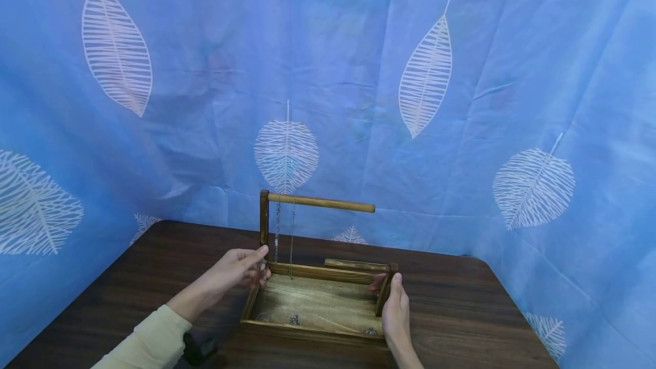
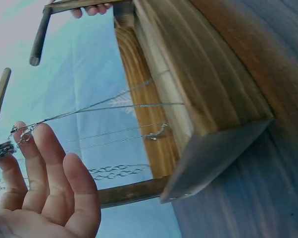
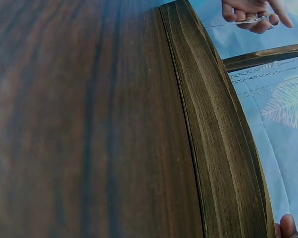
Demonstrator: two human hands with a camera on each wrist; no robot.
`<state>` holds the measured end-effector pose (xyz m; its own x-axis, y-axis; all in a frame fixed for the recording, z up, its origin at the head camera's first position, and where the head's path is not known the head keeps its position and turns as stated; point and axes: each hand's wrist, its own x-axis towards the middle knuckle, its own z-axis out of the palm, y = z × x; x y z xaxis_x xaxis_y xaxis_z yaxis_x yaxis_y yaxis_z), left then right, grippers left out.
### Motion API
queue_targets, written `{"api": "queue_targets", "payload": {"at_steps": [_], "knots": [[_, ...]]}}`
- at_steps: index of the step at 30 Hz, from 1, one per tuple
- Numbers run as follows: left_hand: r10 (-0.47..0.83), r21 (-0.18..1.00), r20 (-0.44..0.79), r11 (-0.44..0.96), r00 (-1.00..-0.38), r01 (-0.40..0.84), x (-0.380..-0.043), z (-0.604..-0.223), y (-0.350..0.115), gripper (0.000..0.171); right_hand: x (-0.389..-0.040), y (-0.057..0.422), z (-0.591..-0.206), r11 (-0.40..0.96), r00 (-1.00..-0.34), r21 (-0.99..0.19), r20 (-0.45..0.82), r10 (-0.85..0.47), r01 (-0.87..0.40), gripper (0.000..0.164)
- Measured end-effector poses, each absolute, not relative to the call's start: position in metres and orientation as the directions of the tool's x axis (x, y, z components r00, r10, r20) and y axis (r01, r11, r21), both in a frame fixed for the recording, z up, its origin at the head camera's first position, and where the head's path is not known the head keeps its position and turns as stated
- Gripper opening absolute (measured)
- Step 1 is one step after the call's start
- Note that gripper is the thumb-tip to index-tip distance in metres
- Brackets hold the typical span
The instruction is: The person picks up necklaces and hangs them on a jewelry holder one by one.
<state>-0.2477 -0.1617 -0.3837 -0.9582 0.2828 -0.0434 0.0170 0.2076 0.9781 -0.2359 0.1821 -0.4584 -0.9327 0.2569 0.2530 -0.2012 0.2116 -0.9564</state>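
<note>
A wooden jewelry stand (image 1: 307,332) with a shallow tray and two posts with crossbars rests before me. At its left post, my left hand (image 1: 241,266) pinches a silver necklace (image 2: 3,150); its strands run from the fingertips down into the tray in the left wrist view. A chunky chain necklace (image 1: 277,232) and a thinner one (image 1: 292,238) hang from the tall crossbar (image 1: 323,203). My right hand (image 1: 397,312) grips the shorter right post, thumb in front and fingers behind it.
Small silver pieces of jewelry (image 1: 294,319) lie inside the tray near its front wall. The stand is on a dark wooden table (image 1: 461,306). Behind the table hangs a blue cloth (image 1: 348,73) with white leaf prints.
</note>
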Motion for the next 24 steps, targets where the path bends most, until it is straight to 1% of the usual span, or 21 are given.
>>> {"api": "queue_targets", "payload": {"at_steps": [6, 12, 16, 24], "knots": [[0.327, 0.990, 0.003, 0.132, -0.945, 0.048, -0.248, -0.375, -0.165, 0.039, -0.236, 0.181, -0.458, 0.214, -0.935, -0.957, 0.246, 0.256, -0.194, 0.069], [0.370, 0.987, 0.080, 0.098, -0.925, 0.125, -0.247, -0.363, -0.168, 0.041, -0.237, 0.181, -0.459, 0.211, -0.933, -0.959, 0.242, 0.265, -0.188, 0.068], [0.359, 0.979, 0.126, 0.106, -0.925, 0.175, -0.248, -0.355, -0.167, 0.044, -0.238, 0.181, -0.459, 0.210, -0.933, -0.960, 0.239, 0.268, -0.186, 0.067], [0.345, 0.965, 0.180, 0.119, -0.921, 0.233, -0.250, -0.334, -0.161, 0.042, -0.237, 0.181, -0.459, 0.244, -0.932, -0.950, 0.256, 0.258, -0.194, 0.068]]}}
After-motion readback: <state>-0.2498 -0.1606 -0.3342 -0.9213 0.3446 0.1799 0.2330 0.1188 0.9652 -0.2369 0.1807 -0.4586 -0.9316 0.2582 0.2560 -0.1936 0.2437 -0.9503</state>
